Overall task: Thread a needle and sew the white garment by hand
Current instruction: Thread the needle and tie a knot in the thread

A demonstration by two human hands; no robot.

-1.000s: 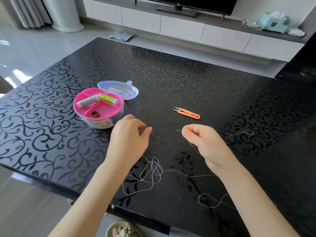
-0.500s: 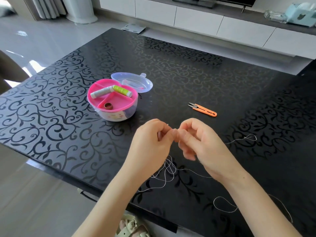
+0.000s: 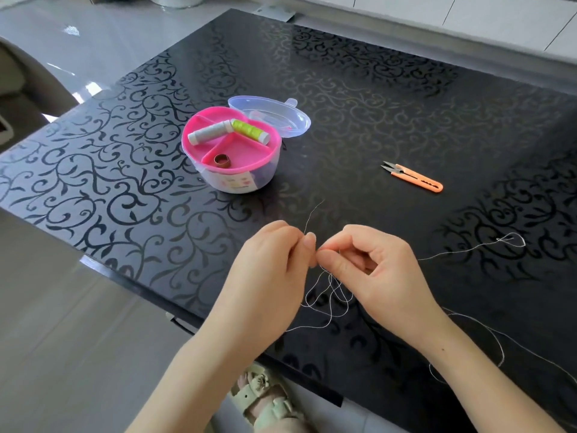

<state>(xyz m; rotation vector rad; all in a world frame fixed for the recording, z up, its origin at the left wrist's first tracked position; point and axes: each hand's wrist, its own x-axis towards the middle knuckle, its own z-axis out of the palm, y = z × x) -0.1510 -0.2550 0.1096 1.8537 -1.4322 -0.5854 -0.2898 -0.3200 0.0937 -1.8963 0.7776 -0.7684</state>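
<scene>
Sandalled foot (image 3: 265, 398) under the near edge. Left hand (image 3: 271, 276) and right hand (image 3: 377, 276) meet fingertip to fingertip, each grip pinching the thread (image 3: 327, 295); needle too small to make out. Loose loops lie on the black scroll-patterned surface (image 3: 374, 89). Beyond: open pink sewing box (image 3: 237, 179), orange snips (image 3: 415, 179) well apart to its right. Grey floor (image 3: 78, 42), white cabinets (image 3: 468, 14) behind.

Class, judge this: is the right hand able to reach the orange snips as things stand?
Probably yes: the orange snips lie uncovered just beyond the right hand, though it pinches the thread.
</scene>
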